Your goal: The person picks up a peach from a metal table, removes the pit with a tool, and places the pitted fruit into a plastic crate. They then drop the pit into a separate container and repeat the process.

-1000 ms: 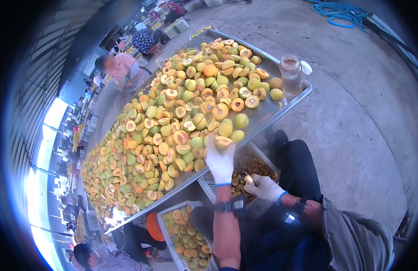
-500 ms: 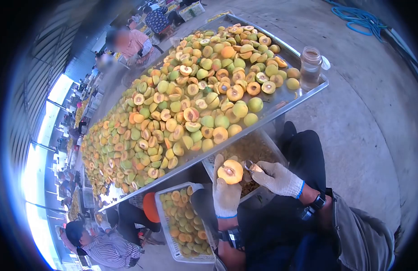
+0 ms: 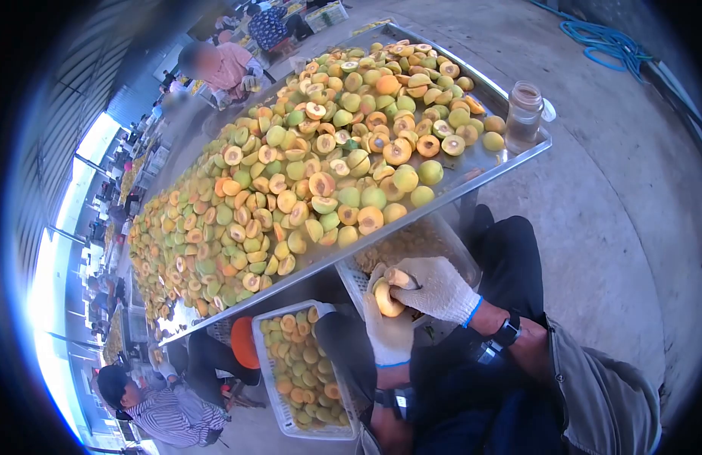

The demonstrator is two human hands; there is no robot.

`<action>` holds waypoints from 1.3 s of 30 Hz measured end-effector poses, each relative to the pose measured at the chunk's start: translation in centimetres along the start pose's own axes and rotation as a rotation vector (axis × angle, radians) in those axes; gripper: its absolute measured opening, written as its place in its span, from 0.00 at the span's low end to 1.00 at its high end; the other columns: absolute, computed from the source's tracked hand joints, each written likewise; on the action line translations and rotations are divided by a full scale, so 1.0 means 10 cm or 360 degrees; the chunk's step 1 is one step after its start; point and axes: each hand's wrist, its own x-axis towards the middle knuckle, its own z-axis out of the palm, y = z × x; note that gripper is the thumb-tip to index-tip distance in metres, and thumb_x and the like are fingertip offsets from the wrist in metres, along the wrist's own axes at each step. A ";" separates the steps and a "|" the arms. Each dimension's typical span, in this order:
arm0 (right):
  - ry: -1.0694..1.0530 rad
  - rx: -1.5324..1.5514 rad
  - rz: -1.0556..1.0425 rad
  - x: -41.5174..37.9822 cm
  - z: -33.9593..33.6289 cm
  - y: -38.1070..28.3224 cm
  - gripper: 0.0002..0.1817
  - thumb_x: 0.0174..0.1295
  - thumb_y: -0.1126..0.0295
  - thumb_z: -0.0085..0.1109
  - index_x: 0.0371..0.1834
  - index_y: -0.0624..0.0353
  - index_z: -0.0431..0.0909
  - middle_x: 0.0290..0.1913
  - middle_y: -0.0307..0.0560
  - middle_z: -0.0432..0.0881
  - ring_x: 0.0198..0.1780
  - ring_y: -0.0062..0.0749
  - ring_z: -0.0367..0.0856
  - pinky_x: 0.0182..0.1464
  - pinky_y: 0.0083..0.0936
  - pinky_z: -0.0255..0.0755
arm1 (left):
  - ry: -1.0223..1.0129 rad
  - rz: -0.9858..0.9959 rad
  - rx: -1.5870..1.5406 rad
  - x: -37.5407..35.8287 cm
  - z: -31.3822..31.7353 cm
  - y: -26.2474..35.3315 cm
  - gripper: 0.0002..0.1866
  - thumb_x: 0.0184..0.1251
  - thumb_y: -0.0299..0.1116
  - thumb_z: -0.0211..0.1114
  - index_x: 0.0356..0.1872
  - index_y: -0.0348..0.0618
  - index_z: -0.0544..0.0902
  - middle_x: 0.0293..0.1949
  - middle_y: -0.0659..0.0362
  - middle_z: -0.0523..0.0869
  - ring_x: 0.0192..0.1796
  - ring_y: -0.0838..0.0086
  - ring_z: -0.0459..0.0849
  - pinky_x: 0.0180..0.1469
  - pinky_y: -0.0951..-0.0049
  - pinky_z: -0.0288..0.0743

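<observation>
My left hand (image 3: pixel 389 334), in a whitish work glove, holds a yellow peach half (image 3: pixel 387 298) over my lap. My right hand (image 3: pixel 438 288), gloved too, is closed and pressed against the top of that half. A small metal-tipped pitting tool is in its grip; only a bit of dark metal (image 3: pixel 417 285) shows by the fingers, and its tip is hidden. Just beyond my hands, under the table edge, sits a crate (image 3: pixel 463 258) with brownish scraps. Many cut peaches (image 3: pixel 320 183) lie heaped on the metal table (image 3: pixel 472 184) in front.
A clear jar (image 3: pixel 524 117) stands at the table's right corner. To the left, a white crate (image 3: pixel 279 406) holds peach halves, beside an orange stool (image 3: pixel 244 343). A striped-shirt co-worker (image 3: pixel 176 413) sits at lower left, another person (image 3: pixel 226 68) across the table. A blue hose (image 3: pixel 605 42) lies upper right.
My right hand has moved left and closed in on the peach half, which has turned in my left hand. Its cut face, open to view before, is now partly covered.
</observation>
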 end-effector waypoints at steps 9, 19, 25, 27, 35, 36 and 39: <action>0.0016 -0.0013 0.0109 -0.17 0.09 0.14 0.17 0.69 0.54 0.65 0.38 0.58 0.85 0.37 0.59 0.87 0.42 0.61 0.86 0.46 0.48 0.78 | -0.0148 0.0050 -0.0587 0.03 -0.12 -0.29 0.21 0.85 0.44 0.53 0.65 0.40 0.78 0.56 0.53 0.84 0.60 0.64 0.83 0.66 0.62 0.77; -0.0406 -0.0018 0.0482 -0.33 -0.07 -0.13 0.27 0.74 0.50 0.57 0.57 0.66 0.80 0.45 0.72 0.86 0.47 0.68 0.86 0.51 0.53 0.78 | 0.0427 -0.0084 -0.0313 0.03 0.07 -0.07 0.33 0.82 0.62 0.50 0.65 0.42 0.76 0.52 0.47 0.84 0.50 0.58 0.84 0.57 0.57 0.81; -0.0442 -0.0122 0.0440 -0.29 0.06 -0.10 0.30 0.76 0.50 0.54 0.63 0.70 0.74 0.46 0.75 0.85 0.47 0.71 0.85 0.51 0.57 0.76 | 0.0529 -0.0085 -0.0323 0.01 0.22 -0.03 0.32 0.82 0.63 0.51 0.61 0.42 0.77 0.46 0.51 0.84 0.48 0.57 0.83 0.57 0.54 0.81; -0.0436 -0.0152 0.0430 -0.30 0.10 -0.07 0.31 0.77 0.50 0.53 0.64 0.71 0.72 0.46 0.75 0.85 0.47 0.71 0.85 0.50 0.57 0.76 | 0.0533 -0.0086 -0.0335 0.02 0.25 -0.04 0.32 0.81 0.63 0.51 0.60 0.41 0.77 0.47 0.50 0.84 0.48 0.57 0.83 0.58 0.52 0.81; -0.0531 -0.0181 0.0364 -0.30 0.09 0.03 0.29 0.76 0.46 0.54 0.56 0.67 0.78 0.38 0.71 0.87 0.43 0.69 0.87 0.46 0.55 0.78 | 0.0685 -0.0063 -0.0284 0.06 0.24 -0.08 0.27 0.82 0.56 0.52 0.58 0.38 0.76 0.49 0.47 0.82 0.44 0.56 0.85 0.49 0.52 0.86; -0.0534 -0.0183 0.0365 -0.30 0.08 0.02 0.29 0.76 0.46 0.54 0.56 0.67 0.78 0.38 0.71 0.87 0.43 0.69 0.87 0.46 0.55 0.78 | 0.0687 -0.0063 -0.0286 0.06 0.25 -0.07 0.27 0.82 0.56 0.52 0.58 0.38 0.76 0.49 0.47 0.82 0.44 0.56 0.85 0.49 0.52 0.86; -0.0596 -0.0164 0.0380 -0.29 0.07 0.01 0.26 0.79 0.49 0.49 0.57 0.64 0.80 0.43 0.71 0.86 0.45 0.68 0.86 0.50 0.53 0.78 | 0.0704 -0.0068 -0.0165 0.06 0.27 -0.04 0.25 0.81 0.52 0.53 0.58 0.38 0.76 0.47 0.48 0.83 0.43 0.57 0.85 0.47 0.54 0.86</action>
